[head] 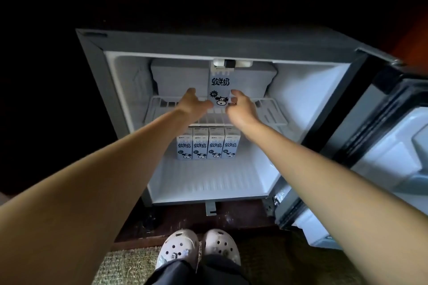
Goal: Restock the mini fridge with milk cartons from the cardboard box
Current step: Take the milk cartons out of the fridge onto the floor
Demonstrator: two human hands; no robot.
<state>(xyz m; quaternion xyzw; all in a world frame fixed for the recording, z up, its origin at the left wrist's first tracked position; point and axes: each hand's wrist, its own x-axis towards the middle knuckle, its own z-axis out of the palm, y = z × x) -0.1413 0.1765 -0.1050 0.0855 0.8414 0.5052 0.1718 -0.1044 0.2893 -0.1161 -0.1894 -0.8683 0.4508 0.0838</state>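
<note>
The mini fridge [129, 90] stands open in front of me. One blue-white milk carton [219, 83] with a cow print stands upright on the white wire shelf [268, 113], near the back. My left hand [193, 105] is at its lower left, thumb touching the carton's base and fingers spread clear of it. At the carton's lower right edge, my right hand [240, 109] holds it with curled fingers. Several more milk cartons [207, 146] stand in a row on the fridge floor under the shelf. The cardboard box is out of view.
The fridge door [393, 136] hangs open at the right, its inner shelves close to my right forearm. A thermostat knob [229, 62] sits at the top centre just above the carton. My feet in pale clogs [199, 247] stand on a woven mat before the fridge.
</note>
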